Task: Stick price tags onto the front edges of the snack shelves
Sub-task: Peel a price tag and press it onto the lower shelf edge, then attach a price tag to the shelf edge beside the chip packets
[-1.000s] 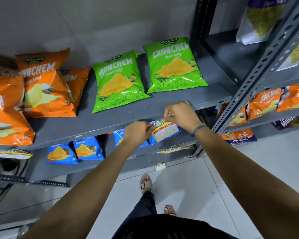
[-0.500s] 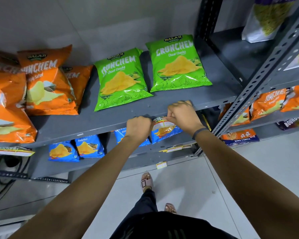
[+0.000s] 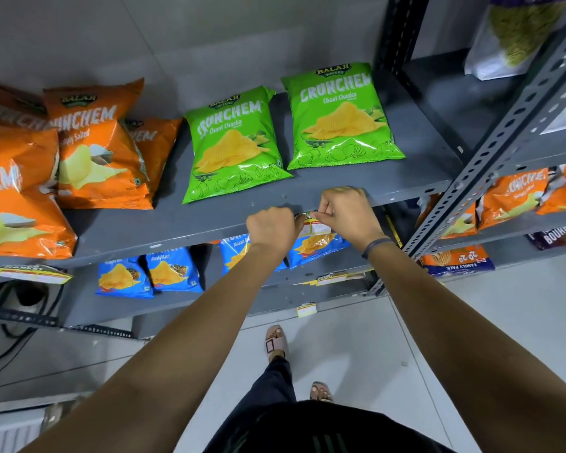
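Tags already sit on the lower shelf edges (image 3: 332,280) and at far left (image 3: 30,273), so you are partway through. Your left hand (image 3: 270,225) and right hand (image 3: 347,214) both pinch a price tag (image 3: 314,227) against the front edge (image 3: 183,232) below the green chip bags (image 3: 232,142); pressing it flat remains.

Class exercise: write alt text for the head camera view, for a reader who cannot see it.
Two bare hands, left hand and right hand, press a price tag against the front edge of a grey shelf holding green chip bags and orange chip bags.
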### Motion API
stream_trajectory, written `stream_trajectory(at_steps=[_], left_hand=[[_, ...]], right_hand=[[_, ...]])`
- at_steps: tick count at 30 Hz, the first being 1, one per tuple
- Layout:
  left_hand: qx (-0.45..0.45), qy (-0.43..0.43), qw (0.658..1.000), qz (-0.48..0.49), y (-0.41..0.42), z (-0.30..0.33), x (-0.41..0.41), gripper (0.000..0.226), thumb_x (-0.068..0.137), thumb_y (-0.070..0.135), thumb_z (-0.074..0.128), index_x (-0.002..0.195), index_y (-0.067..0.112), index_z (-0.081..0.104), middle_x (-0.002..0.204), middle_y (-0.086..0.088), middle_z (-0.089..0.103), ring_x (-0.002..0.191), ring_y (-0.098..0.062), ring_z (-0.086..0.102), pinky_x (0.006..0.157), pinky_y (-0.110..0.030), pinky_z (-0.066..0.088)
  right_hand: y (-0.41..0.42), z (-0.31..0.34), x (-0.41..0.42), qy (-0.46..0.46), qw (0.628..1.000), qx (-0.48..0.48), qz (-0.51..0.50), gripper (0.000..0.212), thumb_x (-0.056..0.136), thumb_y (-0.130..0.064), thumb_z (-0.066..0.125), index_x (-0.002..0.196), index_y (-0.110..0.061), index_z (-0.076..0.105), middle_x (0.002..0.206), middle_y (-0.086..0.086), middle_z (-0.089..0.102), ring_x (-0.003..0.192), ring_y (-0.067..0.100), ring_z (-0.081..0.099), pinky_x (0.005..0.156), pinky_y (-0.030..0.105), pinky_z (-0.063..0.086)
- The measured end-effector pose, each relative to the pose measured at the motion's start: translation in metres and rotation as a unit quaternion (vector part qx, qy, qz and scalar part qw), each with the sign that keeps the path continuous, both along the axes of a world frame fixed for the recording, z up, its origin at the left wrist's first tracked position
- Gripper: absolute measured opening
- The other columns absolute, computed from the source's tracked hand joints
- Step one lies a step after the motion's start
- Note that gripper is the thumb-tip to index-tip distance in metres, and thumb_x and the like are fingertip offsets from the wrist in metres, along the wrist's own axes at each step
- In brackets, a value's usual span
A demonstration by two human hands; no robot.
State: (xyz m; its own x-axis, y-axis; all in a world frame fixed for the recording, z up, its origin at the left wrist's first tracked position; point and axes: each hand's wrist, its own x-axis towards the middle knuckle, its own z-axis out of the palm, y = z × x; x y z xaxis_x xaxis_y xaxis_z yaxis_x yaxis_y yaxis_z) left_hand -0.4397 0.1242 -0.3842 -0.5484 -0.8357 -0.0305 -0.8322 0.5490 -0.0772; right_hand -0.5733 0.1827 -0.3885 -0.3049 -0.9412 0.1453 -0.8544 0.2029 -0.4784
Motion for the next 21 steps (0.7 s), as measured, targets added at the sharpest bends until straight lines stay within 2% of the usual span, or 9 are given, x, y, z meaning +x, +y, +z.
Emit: stream_trajectory(at_steps=[4,7,10,13,16,18,21], left_hand=[[0.012,0.021,0.999,0.022,0.006,-0.001,0.006,0.045,0.096,0.046,0.041,0.096,0.011,0.069,0.099,-0.014,0.073,0.094,-0.035,0.068,0.07,-0.03,0.045],[0.012,0.042,0.998,0.037,0.002,0.002,0.026,0.048,0.096,0.049,0.041,0.095,0.011,0.07,0.096,-0.015,0.073,0.092,-0.036,0.068,0.075,-0.032,0.051],[0.005,0.063,0.997,0.032,-0.005,0.004,0.067,0.047,0.096,0.05,0.039,0.094,0.014,0.07,0.092,-0.015,0.073,0.088,-0.037,0.068,0.071,-0.034,0.052],[0.005,0.094,0.994,0.05,-0.016,0.005,0.124,0.038,0.097,0.041,0.042,0.095,0.013,0.067,0.093,-0.016,0.072,0.09,-0.037,0.066,0.067,-0.035,0.05],[-0.017,0.163,0.984,0.076,-0.031,0.007,0.194,0.025,0.094,0.03,0.049,0.094,0.011,0.065,0.09,-0.02,0.068,0.089,-0.038,0.064,0.062,-0.039,0.05],[-0.066,0.206,0.973,0.074,-0.045,0.011,0.245,0.024,0.089,0.025,0.049,0.086,0.009,0.066,0.08,-0.018,0.067,0.082,-0.037,0.063,0.057,-0.039,0.05],[-0.145,0.201,0.965,0.082,-0.071,0.015,0.324,0.023,0.086,0.023,0.046,0.08,0.008,0.063,0.077,-0.015,0.065,0.078,-0.036,0.058,0.06,-0.04,0.047]], right_hand=[[0.007,-0.004,0.006,-0.001,0.999,-0.027,-0.03,0.007,0.077,-0.018,0.071,0.079,-0.014,0.066,0.081,0.006,0.071,0.086,0.028,0.062,0.083,0.037,0.039],[0.014,-0.011,0.026,0.038,0.993,-0.079,-0.083,0.014,0.079,-0.015,0.067,0.092,-0.02,0.066,0.093,0.005,0.068,0.097,0.031,0.056,0.085,0.037,0.028],[0.009,-0.012,0.065,0.035,0.985,-0.119,-0.118,0.017,0.079,-0.013,0.063,0.094,-0.022,0.066,0.095,0.004,0.066,0.096,0.031,0.056,0.085,0.036,0.025],[-0.009,-0.013,0.117,-0.024,0.986,-0.13,-0.101,0.017,0.082,-0.015,0.06,0.095,-0.023,0.066,0.096,0.003,0.067,0.096,0.029,0.056,0.084,0.038,0.029],[-0.035,-0.012,0.178,-0.074,0.987,-0.131,-0.062,0.017,0.08,-0.016,0.06,0.093,-0.024,0.066,0.095,0.003,0.068,0.096,0.029,0.057,0.082,0.041,0.039],[-0.055,-0.014,0.223,-0.121,0.984,-0.126,-0.035,0.016,0.079,-0.015,0.058,0.09,-0.024,0.066,0.093,0.004,0.069,0.092,0.03,0.06,0.079,0.042,0.045],[-0.082,-0.026,0.294,-0.211,0.971,-0.115,0.002,0.015,0.078,-0.015,0.055,0.086,-0.022,0.066,0.088,0.006,0.072,0.083,0.03,0.065,0.073,0.045,0.054]])
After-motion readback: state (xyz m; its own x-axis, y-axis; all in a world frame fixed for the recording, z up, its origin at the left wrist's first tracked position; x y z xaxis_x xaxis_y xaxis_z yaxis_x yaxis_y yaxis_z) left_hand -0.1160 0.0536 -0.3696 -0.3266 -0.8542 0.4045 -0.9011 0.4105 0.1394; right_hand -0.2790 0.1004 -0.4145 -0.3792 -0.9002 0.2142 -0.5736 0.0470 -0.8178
